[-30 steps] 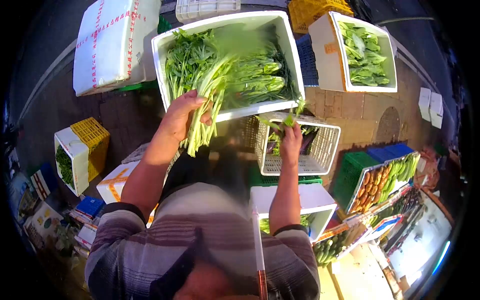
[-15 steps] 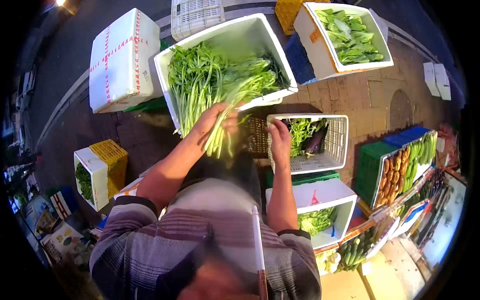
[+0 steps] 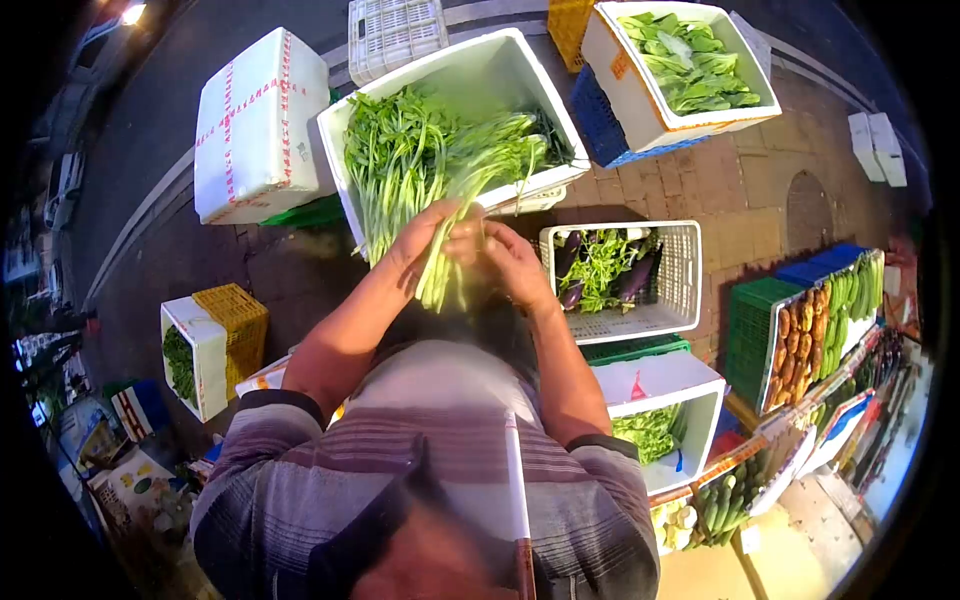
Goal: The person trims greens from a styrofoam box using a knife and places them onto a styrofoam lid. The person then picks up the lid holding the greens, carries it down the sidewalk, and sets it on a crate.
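The left forearm (image 3: 353, 325) and right forearm (image 3: 560, 355), both bare, converge in front of the torso (image 3: 440, 400), elbows bent. The left hand (image 3: 428, 236) curls its fingers in a grip. The right hand (image 3: 516, 264) lies just beside it, fingers bent toward the left; blur obscures their tips and any contact between the two.

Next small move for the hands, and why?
Probably pinch a stem from the bunch of greens with the right hand: it sits right beside the stalks, fingers curled, while the left hand grips the bunch. Blur hides whether the right one already touches a stem.
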A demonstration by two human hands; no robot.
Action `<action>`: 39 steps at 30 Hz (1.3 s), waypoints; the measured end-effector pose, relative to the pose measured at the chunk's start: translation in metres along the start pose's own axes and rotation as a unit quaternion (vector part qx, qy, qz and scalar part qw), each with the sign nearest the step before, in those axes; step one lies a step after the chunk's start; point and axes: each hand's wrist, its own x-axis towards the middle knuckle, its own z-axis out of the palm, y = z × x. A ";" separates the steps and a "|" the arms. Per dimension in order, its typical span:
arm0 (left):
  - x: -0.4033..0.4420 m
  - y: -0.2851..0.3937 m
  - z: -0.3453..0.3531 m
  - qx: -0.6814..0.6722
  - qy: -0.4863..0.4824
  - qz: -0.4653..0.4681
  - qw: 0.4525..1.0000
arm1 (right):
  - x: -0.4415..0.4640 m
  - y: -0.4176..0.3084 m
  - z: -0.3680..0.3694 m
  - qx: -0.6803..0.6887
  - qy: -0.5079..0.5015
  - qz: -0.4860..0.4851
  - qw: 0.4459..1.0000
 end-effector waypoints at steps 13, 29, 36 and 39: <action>-0.005 0.002 -0.014 0.300 0.215 -0.047 0.928 | -0.012 0.025 -0.031 -0.362 -0.013 0.059 0.930; 0.018 0.025 -0.043 0.133 0.368 0.135 0.910 | -0.060 0.041 -0.033 -0.423 0.039 -0.075 0.902; 0.000 0.045 -0.027 0.167 0.298 0.146 0.928 | -0.099 0.102 -0.222 -0.493 0.378 0.013 0.783; -0.005 0.036 -0.018 0.239 0.332 0.156 0.899 | -0.096 0.137 -0.289 -0.652 0.477 0.070 0.585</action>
